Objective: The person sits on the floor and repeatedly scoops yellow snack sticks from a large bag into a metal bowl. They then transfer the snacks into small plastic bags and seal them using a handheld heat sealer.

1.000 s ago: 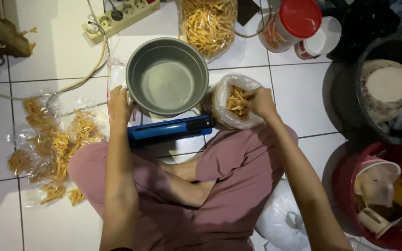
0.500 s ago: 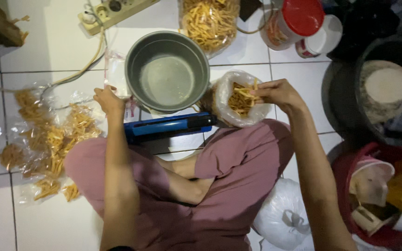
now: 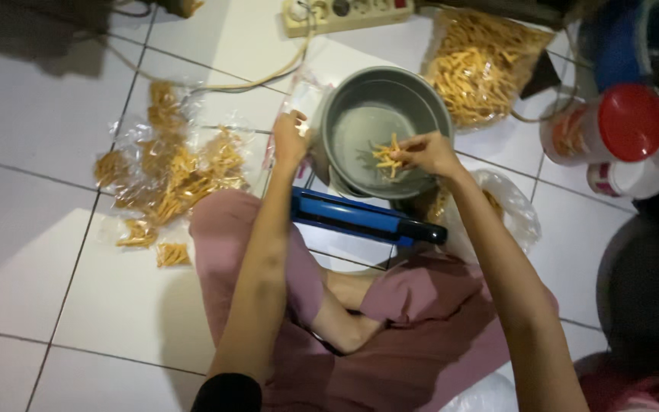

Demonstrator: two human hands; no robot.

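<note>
Grey metal, smooth and round, the pot point(image 3: 384, 130) sits on the white tiled floor point(image 3: 40, 252) just beyond the person's crossed legs. The right hand point(image 3: 423, 151) is over its middle, fingers pinched together on a small bunch of yellow snack sticks point(image 3: 385, 156), thin, stiff and brittle-looking. The left hand point(image 3: 291, 140) rests at the pot's left rim, fingers curled around the edge of a clear plastic bag point(image 3: 299, 103) lying beside it (whether it grips the rim itself as well I cannot tell).

To do this well, I judge the pinch should stay light, since such sticks would likely snap under pressure, and the bunch should be kept low inside the pot so crumbs fall in it rather than on the tiles; the left hand is well placed to steady things.

Nearer the person lies a long blue bar-shaped tool point(image 3: 360, 217) with a black end, glossy and hard. To the right of it is an open crinkled bag point(image 3: 509, 210). Filled little packets point(image 3: 165, 172) lie in a loose heap on the left, and a large bag of sticks point(image 3: 482, 65) stands far right, beside a jar with a red lid point(image 3: 604, 130).
</note>
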